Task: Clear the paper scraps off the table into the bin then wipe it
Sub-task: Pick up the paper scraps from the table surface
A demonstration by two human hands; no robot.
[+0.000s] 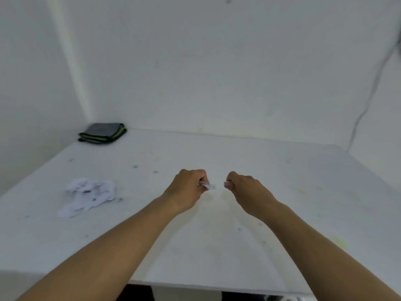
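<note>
Both my hands hover over the middle of the white table, a small gap between them. My left hand is closed on a small white paper scrap that sticks out past its fingers. My right hand is closed on another small paper scrap, of which only an edge shows. A pile of crumpled white paper scraps lies on the table to the left of my left hand. A folded grey cloth with green trim rests in the far left corner. No bin is in view.
White walls close the table at the back and left. A thin cable runs down the wall at the right. The tabletop carries small dark specks and yellowish stains. The table's front edge is near the bottom, with dark space below.
</note>
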